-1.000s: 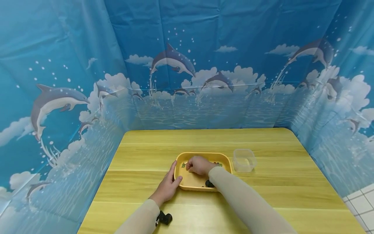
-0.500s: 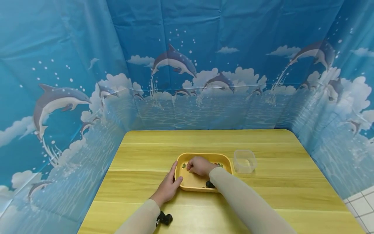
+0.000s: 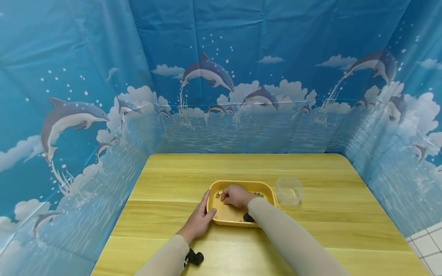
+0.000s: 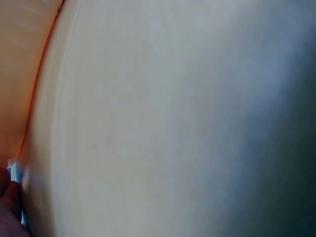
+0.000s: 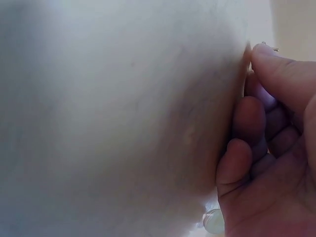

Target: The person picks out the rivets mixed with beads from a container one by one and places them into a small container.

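My left hand [image 3: 198, 221] holds the yellow tray [image 3: 241, 183] at its left end, thumb over the rim and fingers along the outer wall. Inside the tray, my right hand [image 3: 236, 195] reaches down with fingers curled, thumb and index tips close together near the floor. I cannot tell whether anything is between them. Just left of these fingertips lie small green and yellowish bits [image 3: 217, 195]. Beyond the right wrist, several small red and green round things [image 3: 258, 194] sit at the tray's back right, partly hidden. The right wrist view shows a clear glass marble [image 5: 214, 221] below the hand.
A clear plastic box [image 3: 289, 191] stands right of the tray on the yellow wood-grain table [image 3: 172, 180]. Black wrist cameras show at the left wrist [image 3: 196, 258] and, over the tray, at the right wrist. A blue dolphin-print curtain [image 3: 221, 126] surrounds the table's far sides.
Both hands and the tray keep their places. The whole head view has shifted very slightly.
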A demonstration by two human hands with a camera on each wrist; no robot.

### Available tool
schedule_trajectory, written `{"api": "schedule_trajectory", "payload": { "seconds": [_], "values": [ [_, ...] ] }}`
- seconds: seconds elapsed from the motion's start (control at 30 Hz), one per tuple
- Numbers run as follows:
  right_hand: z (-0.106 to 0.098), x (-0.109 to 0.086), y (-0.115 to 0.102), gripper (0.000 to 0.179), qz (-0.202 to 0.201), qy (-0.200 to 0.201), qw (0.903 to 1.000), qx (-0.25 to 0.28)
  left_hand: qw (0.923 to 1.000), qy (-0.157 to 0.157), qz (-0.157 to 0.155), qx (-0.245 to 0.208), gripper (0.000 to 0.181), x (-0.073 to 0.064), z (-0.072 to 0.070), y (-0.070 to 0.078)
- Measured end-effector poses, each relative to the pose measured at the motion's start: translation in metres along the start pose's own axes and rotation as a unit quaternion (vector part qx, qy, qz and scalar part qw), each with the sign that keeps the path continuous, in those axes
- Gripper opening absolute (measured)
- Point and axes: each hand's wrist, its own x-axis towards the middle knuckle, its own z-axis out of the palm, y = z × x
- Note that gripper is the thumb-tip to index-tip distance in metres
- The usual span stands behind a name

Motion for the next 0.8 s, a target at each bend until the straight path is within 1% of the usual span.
{"api": "schedule_trajectory", "payload": {
  "seconds": [0.13,0.27,0.37,0.47,0.57,0.73,0.8],
  "values": [
    [-0.003,-0.002,-0.001,0.010,0.000,-0.005,0.9999,0.015,1.0000,-0.001,-0.001,0.000,0.072,-0.001,0.000,0.002],
    [-0.007,-0.004,-0.001,0.010,-0.001,-0.016,0.9991,0.040,1.0000,-0.001,0.000,-0.002,0.073,-0.001,0.000,0.002],
    [-0.011,-0.005,0.000,0.009,-0.009,-0.021,0.9987,0.045,1.0000,0.001,0.000,0.001,0.073,-0.001,0.000,0.002],
    [-0.014,-0.006,0.001,0.009,-0.015,-0.022,0.9990,0.037,1.0000,0.002,-0.003,0.005,0.073,-0.002,0.000,0.003],
    [-0.016,-0.008,0.002,0.009,-0.010,-0.018,0.9993,0.031,1.0000,0.001,0.003,0.004,0.073,-0.003,0.000,0.004],
    [-0.015,-0.010,0.005,0.010,0.009,-0.002,0.9992,0.039,1.0000,0.000,0.005,-0.002,0.073,-0.004,0.000,0.005],
    [-0.015,-0.010,0.007,0.010,0.014,0.002,0.9990,0.043,1.0000,0.001,0.001,-0.003,0.074,-0.004,0.001,0.005]
  ]
}}
